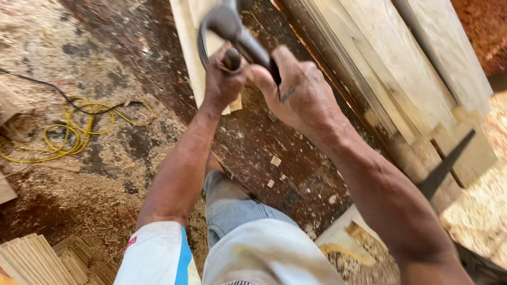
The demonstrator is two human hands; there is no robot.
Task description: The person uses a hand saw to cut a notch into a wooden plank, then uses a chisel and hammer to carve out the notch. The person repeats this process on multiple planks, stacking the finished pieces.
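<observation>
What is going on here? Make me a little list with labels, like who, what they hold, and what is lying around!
Who: one person, seen from above, bare arms, light shorts
Left hand: closed around a dark round knob
Right hand: closed around the dark handle of a hand tool
Under the tool: a pale wooden board
Right side: stacked pale planks
Floor: sawdust and small wood chips
Left side: a coiled yellow cable
Bottom left: ribbed wooden pieces

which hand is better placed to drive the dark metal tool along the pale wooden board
Right, probably: the right hand wraps the dark metal tool by its rear handle, while the left hand only steadies a front knob over the pale wooden board.
</observation>
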